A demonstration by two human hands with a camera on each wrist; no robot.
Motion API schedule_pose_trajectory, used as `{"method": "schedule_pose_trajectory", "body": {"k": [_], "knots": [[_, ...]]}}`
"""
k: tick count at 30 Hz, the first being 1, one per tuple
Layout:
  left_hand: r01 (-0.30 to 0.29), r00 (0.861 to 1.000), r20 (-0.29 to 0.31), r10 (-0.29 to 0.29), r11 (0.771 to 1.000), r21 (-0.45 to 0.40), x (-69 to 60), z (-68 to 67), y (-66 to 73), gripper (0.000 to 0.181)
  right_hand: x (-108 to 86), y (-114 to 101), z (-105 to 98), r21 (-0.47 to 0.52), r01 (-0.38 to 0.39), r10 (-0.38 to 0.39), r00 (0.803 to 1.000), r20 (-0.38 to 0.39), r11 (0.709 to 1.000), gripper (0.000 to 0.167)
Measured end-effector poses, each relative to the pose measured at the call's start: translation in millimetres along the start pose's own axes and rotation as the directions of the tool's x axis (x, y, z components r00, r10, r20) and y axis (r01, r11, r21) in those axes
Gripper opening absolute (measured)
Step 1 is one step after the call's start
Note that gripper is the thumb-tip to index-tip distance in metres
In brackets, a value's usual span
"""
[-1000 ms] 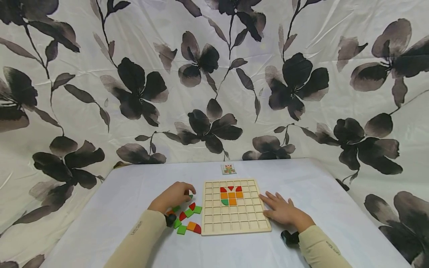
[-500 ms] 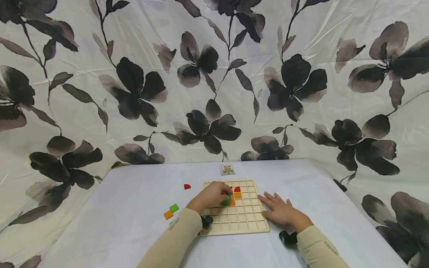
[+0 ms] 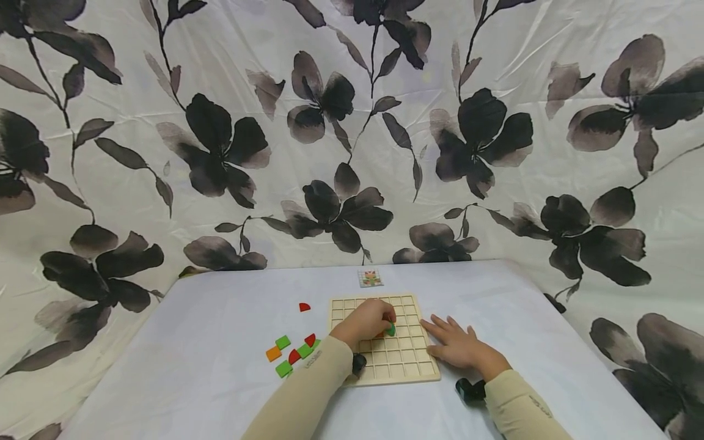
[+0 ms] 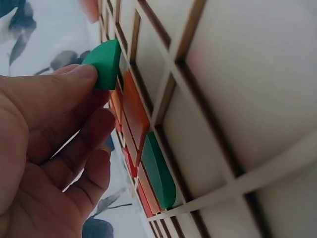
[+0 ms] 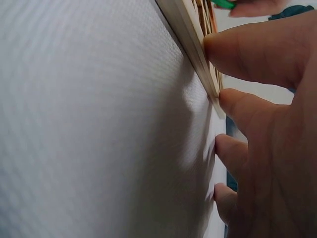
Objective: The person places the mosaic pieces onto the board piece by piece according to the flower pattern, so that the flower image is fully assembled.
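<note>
Between thumb and fingers, my left hand pinches a green quarter-circle tile just over the wooden grid board. Another green tile lies in a board cell, beside orange tiles and red ones, as the left wrist view shows. In the head view the left hand hides most of these placed tiles. My right hand lies spread at the board's right side; its thumb and forefinger touch the board's edge, and the other fingertips rest on the white cloth.
Left of the board lie several loose tiles: green ones, an orange one and red ones, with one red quarter-circle farther back. A small pattern card lies behind the board. Floral cloth hangs beyond the table.
My left hand has moved right, from the loose tiles to over the board, carrying the green quarter-circle tile. A red quarter-circle now shows behind the loose tiles. My right hand stays at the board's edge.
</note>
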State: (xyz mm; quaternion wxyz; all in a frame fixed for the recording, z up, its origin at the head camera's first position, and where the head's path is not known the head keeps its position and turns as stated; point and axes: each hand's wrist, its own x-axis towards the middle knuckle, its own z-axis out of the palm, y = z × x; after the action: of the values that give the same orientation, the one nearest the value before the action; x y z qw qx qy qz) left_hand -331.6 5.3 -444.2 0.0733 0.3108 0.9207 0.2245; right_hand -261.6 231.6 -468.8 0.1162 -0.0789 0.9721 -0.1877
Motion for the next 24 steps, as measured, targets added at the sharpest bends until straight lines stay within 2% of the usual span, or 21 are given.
{"method": "schedule_pose_trajectory", "body": {"k": [7,13,18,24], "knots": [[-0.031,0.999,0.029,0.028,0.992,0.125,4.0,5.4,1.6,0.017,0.3,2.0,1.9,0.007,0.007,-0.007,1.0,-0.004,1.0,0.064],[-0.044,0.998,0.042,0.035,0.976,0.213,1.0,4.2,8.6,0.019,0.0,2.3,2.2,0.008,0.009,-0.009,1.0,-0.01,1.0,0.063],[-0.042,0.999,0.041,0.033,0.974,0.222,-1.5,2.4,11.0,0.017,-0.1,1.9,1.5,0.009,0.01,-0.01,1.0,-0.007,1.0,0.063],[-0.02,0.999,0.042,0.012,0.979,0.203,1.3,2.4,9.7,0.009,1.0,2.7,1.3,0.007,0.008,-0.008,1.0,-0.003,1.0,0.063]]}}
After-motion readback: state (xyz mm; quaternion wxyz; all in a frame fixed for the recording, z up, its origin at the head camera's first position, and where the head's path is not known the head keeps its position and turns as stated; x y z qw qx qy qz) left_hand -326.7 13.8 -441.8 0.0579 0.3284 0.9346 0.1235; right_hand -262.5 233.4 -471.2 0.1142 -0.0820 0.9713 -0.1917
